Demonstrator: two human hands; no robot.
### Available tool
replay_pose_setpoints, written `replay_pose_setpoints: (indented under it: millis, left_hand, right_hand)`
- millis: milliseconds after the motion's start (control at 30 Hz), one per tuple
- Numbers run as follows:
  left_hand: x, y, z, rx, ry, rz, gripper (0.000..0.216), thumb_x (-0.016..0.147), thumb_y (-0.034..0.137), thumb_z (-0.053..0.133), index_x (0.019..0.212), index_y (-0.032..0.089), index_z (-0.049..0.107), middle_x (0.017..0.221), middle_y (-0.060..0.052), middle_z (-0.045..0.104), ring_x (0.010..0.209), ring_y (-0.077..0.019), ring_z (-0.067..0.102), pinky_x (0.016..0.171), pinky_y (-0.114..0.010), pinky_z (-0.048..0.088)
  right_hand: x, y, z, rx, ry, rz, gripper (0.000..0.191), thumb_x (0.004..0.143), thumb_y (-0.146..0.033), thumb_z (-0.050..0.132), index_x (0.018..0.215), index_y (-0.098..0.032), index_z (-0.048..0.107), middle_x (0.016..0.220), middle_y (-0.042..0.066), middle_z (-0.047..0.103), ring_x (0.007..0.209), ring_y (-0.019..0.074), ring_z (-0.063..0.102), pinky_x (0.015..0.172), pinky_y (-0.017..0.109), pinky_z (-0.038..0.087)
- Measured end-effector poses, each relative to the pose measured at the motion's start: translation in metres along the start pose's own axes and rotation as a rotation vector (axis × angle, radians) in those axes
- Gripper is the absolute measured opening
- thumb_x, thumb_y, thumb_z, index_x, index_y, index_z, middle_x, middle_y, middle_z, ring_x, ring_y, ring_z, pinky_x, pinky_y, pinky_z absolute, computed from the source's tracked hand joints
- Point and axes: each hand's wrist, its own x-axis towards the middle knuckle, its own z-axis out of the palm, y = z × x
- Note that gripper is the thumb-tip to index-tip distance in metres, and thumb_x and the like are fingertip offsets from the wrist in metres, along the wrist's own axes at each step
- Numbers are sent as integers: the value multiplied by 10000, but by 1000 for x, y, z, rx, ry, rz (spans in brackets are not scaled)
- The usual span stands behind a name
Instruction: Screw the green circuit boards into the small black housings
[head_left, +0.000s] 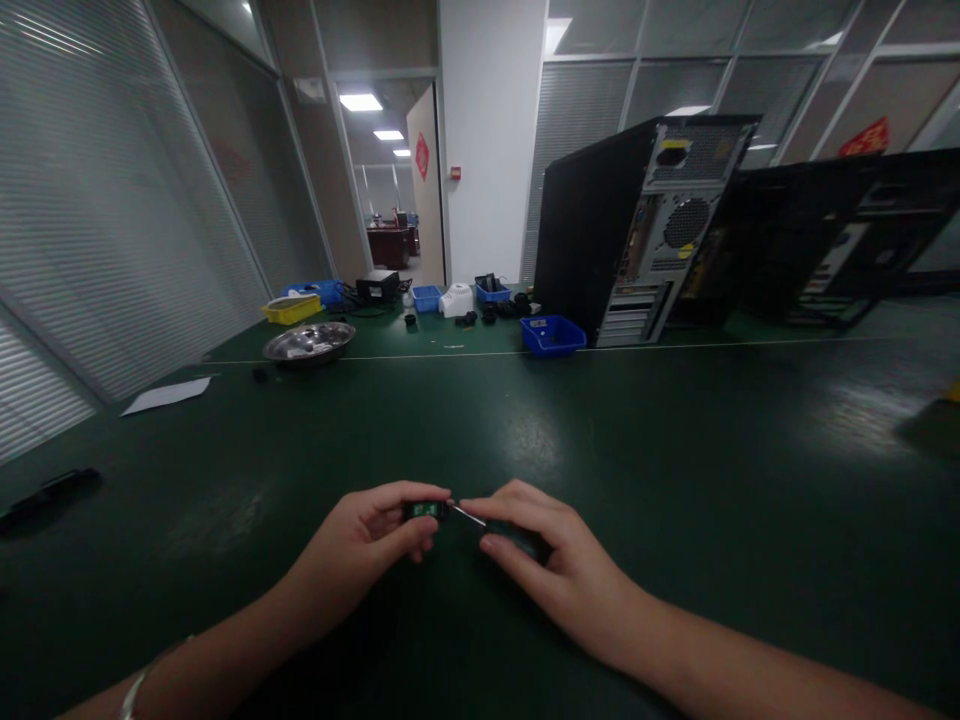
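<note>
My left hand pinches a small black part with a green face between thumb and fingers, just above the dark green table. My right hand is closed around a thin tool with a slim metal shaft. The shaft's tip meets the right end of the small part. The tool's handle is hidden inside my fingers. Both hands sit close together near the table's front edge.
A black computer tower stands at the back right beside a second dark case. A blue bin, a metal bowl, a yellow tray and small black parts lie at the back. A white sheet lies at the left.
</note>
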Motion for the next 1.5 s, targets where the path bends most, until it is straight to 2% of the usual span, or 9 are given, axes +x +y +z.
replay_pose_setpoints:
  millis: [233, 400, 633, 733, 833, 933, 1067, 1267, 1500]
  left_hand:
    - [-2, -2, 3, 35, 5, 22, 327, 796, 241, 679, 1108, 154, 718, 892, -45, 734, 674, -140, 616, 665, -263, 519]
    - [-3, -3, 3, 93, -20, 38, 304, 829, 256, 661, 1114, 168, 715, 792, -20, 724, 682, -146, 628, 658, -246, 518]
    - [-6, 0, 4, 255, -42, 84, 276, 884, 298, 604, 1098, 161, 713, 788, -33, 721, 675, -155, 652, 639, -235, 521]
    - [-8, 1, 3, 383, -27, 153, 259, 901, 288, 586, 1101, 181, 711, 860, -46, 739, 694, -163, 671, 656, -247, 528]
    - [-10, 0, 2, 541, 15, 281, 229, 902, 250, 590, 1089, 208, 715, 966, -55, 752, 833, -191, 693, 758, -275, 530]
    - [-12, 0, 1, 594, 0, 367, 227, 907, 211, 580, 1097, 223, 705, 1023, -51, 752, 950, -202, 687, 844, -290, 516]
    - [-13, 4, 1, 587, -2, 360, 236, 913, 212, 570, 1108, 233, 700, 1026, -51, 752, 936, -204, 687, 829, -297, 523]
    - [-11, 7, 4, 432, 2, 241, 230, 910, 268, 572, 1080, 201, 713, 868, -48, 734, 705, -171, 675, 677, -259, 531]
    - [-10, 4, 7, 222, 10, 162, 233, 868, 262, 611, 1044, 165, 729, 778, -41, 711, 685, -170, 651, 659, -255, 524]
  right_hand:
    - [0, 0, 1, -18, -7, -15, 343, 919, -135, 603, 1243, -227, 669, 998, 77, 631, 919, 193, 627, 818, 336, 497]
    - [-1, 2, 2, -55, -13, -31, 353, 911, -141, 607, 1240, -255, 670, 979, 59, 617, 887, 183, 617, 771, 316, 498]
    - [-3, 2, 4, -105, -10, -30, 393, 874, -100, 624, 1227, -262, 678, 986, 52, 602, 892, 181, 612, 772, 307, 498]
    - [-4, 3, 5, -107, -9, -29, 395, 873, -99, 621, 1226, -265, 679, 983, 49, 599, 885, 177, 613, 763, 303, 498]
    - [-5, 3, 5, -100, -7, -28, 398, 872, -99, 617, 1228, -267, 677, 985, 48, 600, 882, 175, 613, 759, 301, 497]
    - [-5, 2, 5, -93, -15, -26, 392, 874, -106, 618, 1225, -269, 678, 983, 46, 602, 876, 174, 611, 755, 301, 495]
    - [-4, 0, 6, -55, -7, -31, 375, 878, -111, 608, 1214, -261, 683, 977, 47, 599, 881, 174, 610, 762, 302, 494]
    - [-4, -3, 7, -19, 23, -44, 376, 877, -101, 602, 1211, -255, 681, 966, 48, 595, 884, 177, 610, 771, 307, 494]
    - [-4, -3, 8, -28, 21, -35, 381, 883, -101, 608, 1226, -255, 675, 978, 53, 594, 892, 180, 609, 778, 309, 495]
